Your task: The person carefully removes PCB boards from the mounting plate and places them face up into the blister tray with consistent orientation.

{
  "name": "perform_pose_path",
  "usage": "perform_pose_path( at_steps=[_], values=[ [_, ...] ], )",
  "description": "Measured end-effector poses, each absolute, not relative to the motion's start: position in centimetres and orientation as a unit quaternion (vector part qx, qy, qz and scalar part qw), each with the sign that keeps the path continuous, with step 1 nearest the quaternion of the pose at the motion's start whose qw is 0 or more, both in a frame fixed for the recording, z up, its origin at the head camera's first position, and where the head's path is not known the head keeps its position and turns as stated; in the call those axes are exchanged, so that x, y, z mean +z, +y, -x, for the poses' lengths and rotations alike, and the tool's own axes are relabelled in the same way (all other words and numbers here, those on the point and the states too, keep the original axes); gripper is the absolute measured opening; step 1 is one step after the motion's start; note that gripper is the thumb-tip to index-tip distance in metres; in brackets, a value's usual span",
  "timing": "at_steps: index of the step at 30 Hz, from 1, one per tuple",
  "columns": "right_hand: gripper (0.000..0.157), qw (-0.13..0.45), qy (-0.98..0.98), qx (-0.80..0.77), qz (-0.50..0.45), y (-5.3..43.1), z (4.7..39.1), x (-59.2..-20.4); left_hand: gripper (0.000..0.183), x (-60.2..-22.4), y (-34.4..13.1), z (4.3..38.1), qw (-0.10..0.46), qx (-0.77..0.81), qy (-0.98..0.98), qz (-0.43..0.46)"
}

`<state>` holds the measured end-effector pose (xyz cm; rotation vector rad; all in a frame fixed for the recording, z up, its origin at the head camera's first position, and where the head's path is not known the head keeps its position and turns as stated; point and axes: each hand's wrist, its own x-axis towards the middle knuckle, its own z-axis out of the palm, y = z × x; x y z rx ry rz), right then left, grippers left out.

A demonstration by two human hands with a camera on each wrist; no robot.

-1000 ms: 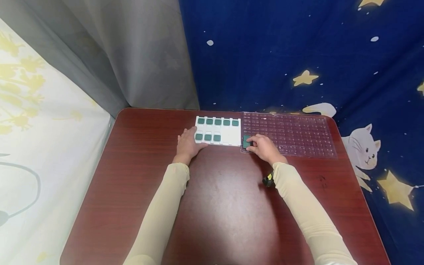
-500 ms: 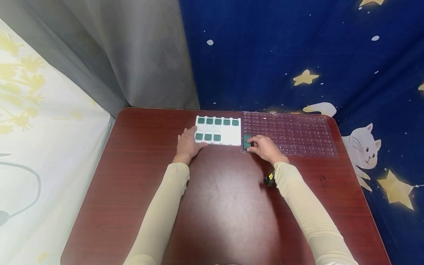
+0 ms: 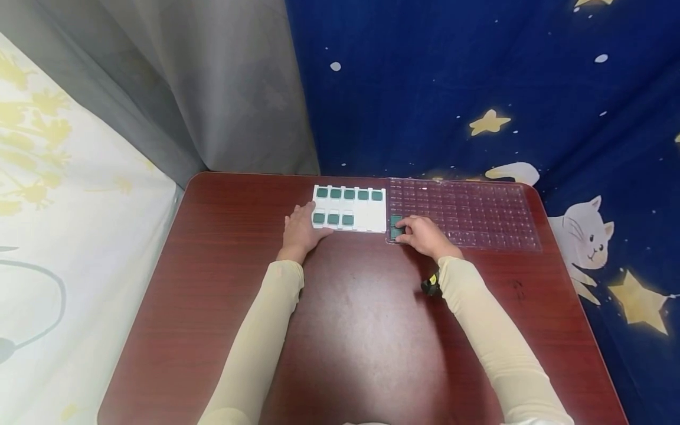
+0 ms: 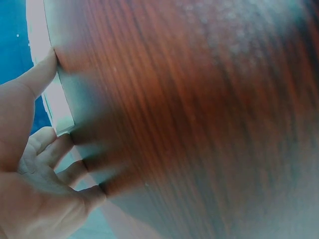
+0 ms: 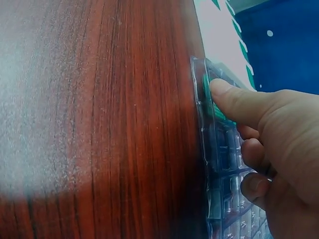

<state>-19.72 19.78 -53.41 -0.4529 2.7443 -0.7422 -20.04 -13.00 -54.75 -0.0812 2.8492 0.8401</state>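
My left hand point(image 3: 300, 233) rests at the left end of a white tray point(image 3: 374, 222), its thumb along the near edge and its fingers spread by the corner. Green square pieces point(image 3: 347, 220) sit in that tray, a full row at the back and three at front left. Beside it lies a clear plastic blister tray point(image 3: 473, 209). At its near left corner are two green square pieces; my right hand point(image 3: 427, 237) pinches the nearer green piece point(image 3: 395, 233) between thumb and fingers. The right wrist view shows the thumb tip on the green piece point(image 5: 218, 113), partly hiding it.
The reddish-brown wooden table point(image 3: 361, 319) has rounded back corners. A grey curtain point(image 3: 249, 88) and a dark blue star curtain point(image 3: 404, 88) hang right behind it. A black wrist strap with a yellow mark point(image 3: 431, 283) sits under the right sleeve.
Both hands stay almost in place. The right fingers shift very slightly over the green pieces, and the whole head view drifts a little.
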Motion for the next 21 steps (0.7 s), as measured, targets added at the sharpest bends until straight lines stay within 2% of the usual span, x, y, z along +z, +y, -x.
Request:
perform_pose_path(
  at_steps=[21],
  values=[
    [0.038, 0.124, 0.945, -0.269, 0.142, 19.45, 19.99, -53.46, 0.095, -54.88, -13.10, 20.09, 0.086, 0.283, 0.955, 0.029]
  ],
)
